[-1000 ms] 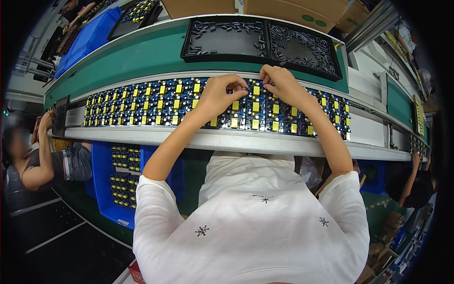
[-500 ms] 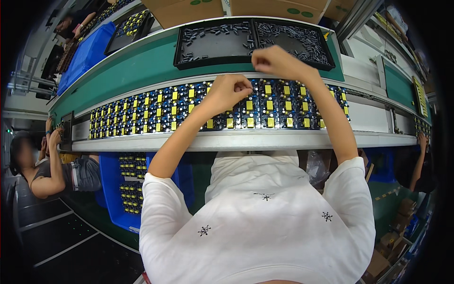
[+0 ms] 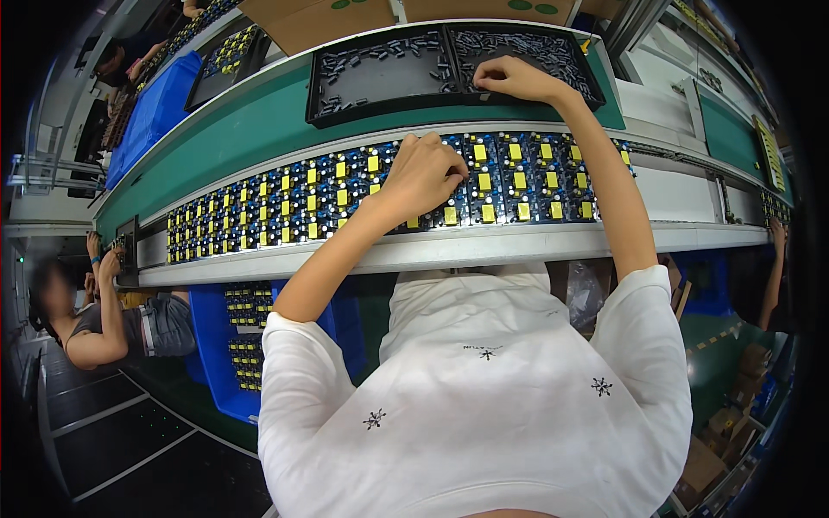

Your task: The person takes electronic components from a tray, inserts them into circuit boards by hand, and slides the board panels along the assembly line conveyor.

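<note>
Cylinders (image 3: 566,59), small, dark and shiny, lie loose in the two-compartment black tray (image 3: 380,112) beyond the long row of dark circuit boards with yellow blocks (image 3: 276,209). From my remote view, the right hand (image 3: 520,80) bends, fingers curled, over the right compartment's near left corner; the left hand (image 3: 421,173) curls above the boards. I cannot tell whether either holds anything. I judge the cylinders light, stiff and apt to roll, best pinched mid-body; the boards seem fragile, safest by their edges.
</note>
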